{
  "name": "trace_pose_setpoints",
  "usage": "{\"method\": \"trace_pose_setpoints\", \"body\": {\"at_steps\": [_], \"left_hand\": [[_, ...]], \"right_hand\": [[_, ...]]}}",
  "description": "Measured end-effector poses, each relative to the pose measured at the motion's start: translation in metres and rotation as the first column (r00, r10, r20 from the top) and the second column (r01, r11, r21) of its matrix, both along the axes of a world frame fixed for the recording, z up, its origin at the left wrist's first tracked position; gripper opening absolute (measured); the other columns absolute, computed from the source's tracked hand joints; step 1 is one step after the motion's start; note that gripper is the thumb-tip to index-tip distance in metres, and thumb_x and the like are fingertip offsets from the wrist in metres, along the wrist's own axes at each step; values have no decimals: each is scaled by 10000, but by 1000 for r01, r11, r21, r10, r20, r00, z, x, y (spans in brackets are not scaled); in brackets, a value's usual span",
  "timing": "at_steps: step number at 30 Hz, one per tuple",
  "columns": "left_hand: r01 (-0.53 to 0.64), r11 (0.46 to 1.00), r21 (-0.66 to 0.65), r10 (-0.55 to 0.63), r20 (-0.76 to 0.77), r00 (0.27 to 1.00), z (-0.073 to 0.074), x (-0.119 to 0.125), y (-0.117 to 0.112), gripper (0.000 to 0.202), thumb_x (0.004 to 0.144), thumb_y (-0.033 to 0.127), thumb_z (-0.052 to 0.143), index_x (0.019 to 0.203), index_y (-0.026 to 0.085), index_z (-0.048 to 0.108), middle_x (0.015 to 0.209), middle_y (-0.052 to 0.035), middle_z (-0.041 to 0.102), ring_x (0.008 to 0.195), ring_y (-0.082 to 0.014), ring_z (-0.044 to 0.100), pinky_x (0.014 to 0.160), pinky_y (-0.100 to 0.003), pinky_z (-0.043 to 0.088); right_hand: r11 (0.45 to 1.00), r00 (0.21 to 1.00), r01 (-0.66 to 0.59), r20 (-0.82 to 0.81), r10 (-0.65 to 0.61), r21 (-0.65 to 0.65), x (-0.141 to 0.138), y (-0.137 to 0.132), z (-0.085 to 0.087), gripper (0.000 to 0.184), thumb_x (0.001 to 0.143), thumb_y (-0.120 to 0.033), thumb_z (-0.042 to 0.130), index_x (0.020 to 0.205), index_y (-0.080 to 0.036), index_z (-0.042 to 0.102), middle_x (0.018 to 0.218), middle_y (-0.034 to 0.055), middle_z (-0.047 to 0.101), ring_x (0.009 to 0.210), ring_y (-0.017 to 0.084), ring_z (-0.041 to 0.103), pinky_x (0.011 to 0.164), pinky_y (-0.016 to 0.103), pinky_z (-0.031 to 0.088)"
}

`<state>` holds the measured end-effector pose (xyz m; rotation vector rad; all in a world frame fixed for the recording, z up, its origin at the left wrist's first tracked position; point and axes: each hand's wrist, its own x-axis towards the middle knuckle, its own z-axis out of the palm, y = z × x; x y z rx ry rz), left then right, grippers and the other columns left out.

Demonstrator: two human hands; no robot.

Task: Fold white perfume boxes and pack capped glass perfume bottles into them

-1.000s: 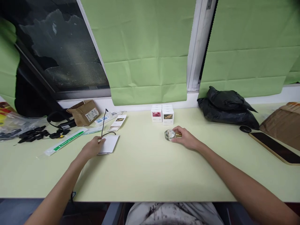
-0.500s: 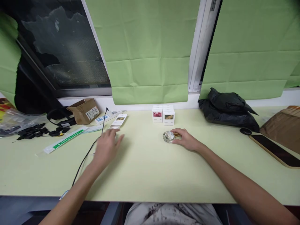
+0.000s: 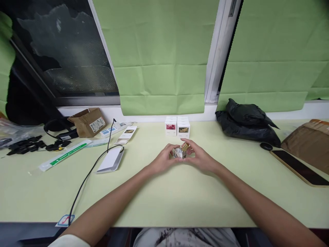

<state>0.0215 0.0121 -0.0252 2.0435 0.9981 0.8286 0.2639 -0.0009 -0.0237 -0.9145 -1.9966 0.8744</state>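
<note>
A small round glass bottle with a gold cap (image 3: 180,151) sits between both my hands at the middle of the pale green table (image 3: 164,192). My left hand (image 3: 162,161) curls round its left side, fingers closed on the glass. My right hand (image 3: 202,158) grips it from the right, fingertips at the gold cap. Just behind stand small white boxes (image 3: 178,126) with picture labels. A flat white box (image 3: 111,160) lies to the left, apart from both hands.
A black cable (image 3: 89,173) runs from the power strip (image 3: 113,129) to the front edge. Left: a cardboard box (image 3: 88,120), black parts (image 3: 24,145), a green-striped packet (image 3: 63,157). Right: a black bag (image 3: 246,121), a phone (image 3: 299,168), brown paper (image 3: 308,140).
My left hand let go of the flat white box and swept right across the table to join the right hand on the bottle. The bottle shifted slightly left and nearer.
</note>
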Motion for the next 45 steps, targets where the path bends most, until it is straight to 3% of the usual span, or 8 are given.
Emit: {"method": "trace_pose_setpoints", "body": {"at_steps": [5, 9, 17, 25, 29, 31, 37, 45], "left_hand": [[-73, 996, -42, 76, 61, 995, -5, -3, -4, 547, 826, 492, 821, 1247, 244, 575, 1158, -44, 635, 849, -168, 594, 741, -302, 489], [-75, 994, -85, 83, 97, 992, -5, -1, -6, 538, 797, 466, 846, 1151, 246, 507, 906, 38, 613, 716, -135, 538, 634, -261, 427], [-48, 999, 1, 48, 63, 997, -1, 6, -13, 425, 821, 463, 817, 1130, 222, 655, 970, -12, 673, 802, -168, 577, 698, -280, 451], [-49, 996, -75, 55, 78, 995, -3, 8, -13, 397, 787, 509, 834, 947, 208, 631, 782, 42, 589, 713, -138, 489, 633, -253, 379], [-34, 993, -110, 43, 88, 995, -2, 8, -13, 420, 784, 520, 835, 990, 212, 636, 864, 13, 671, 772, -161, 568, 686, -264, 432], [-36, 994, -107, 45, 82, 996, -2, 8, -13, 428, 778, 529, 835, 989, 216, 635, 872, 9, 681, 768, -162, 580, 685, -265, 440], [-99, 995, -32, 99, 1, 995, 0, 4, -14, 389, 820, 534, 791, 1004, 225, 642, 860, 8, 672, 752, -164, 575, 664, -270, 444], [-161, 987, 30, 162, -36, 986, -1, 2, -12, 338, 853, 503, 767, 1021, 243, 633, 934, 3, 711, 804, -182, 622, 679, -283, 454]], "right_hand": [[999, 999, 38, -3, -38, -34, -10, -10, 4, 830, 899, -333, 745, 1614, -386, 326, 1361, 68, 601, 1134, 241, 617, 1037, 471, 527], [996, 997, 72, -34, -74, -43, -17, -17, 5, 652, 968, -330, 650, 1570, -362, 402, 1289, 65, 651, 1211, 245, 609, 1059, 466, 504], [982, 987, 159, -33, -156, 104, -26, -19, 8, 185, 1006, -406, 617, 1129, -277, 665, 1123, 46, 660, 1036, 230, 619, 961, 401, 504], [978, 988, 150, -61, -143, 142, -28, -17, 15, 160, 1057, -383, 512, 1040, -257, 610, 1017, 31, 623, 931, 212, 611, 850, 363, 500], [921, 930, 319, -262, -259, 222, -18, -9, 29, 185, 1063, -407, 502, 1125, -253, 584, 1085, 59, 629, 983, 219, 621, 885, 364, 520], [880, 917, 384, -226, -329, 280, -9, -6, 31, 219, 1061, -409, 505, 1197, -260, 589, 1145, 72, 638, 1012, 227, 623, 917, 378, 511], [937, 937, 283, 152, -316, 204, 12, 3, 2, 232, 1033, -379, 510, 1234, -288, 580, 1053, 36, 689, 940, 225, 630, 826, 373, 503], [944, 918, 321, 220, -330, 78, 23, 18, -21, 258, 993, -424, 541, 1174, -245, 581, 925, 14, 656, 840, 208, 608, 762, 354, 483]]}}
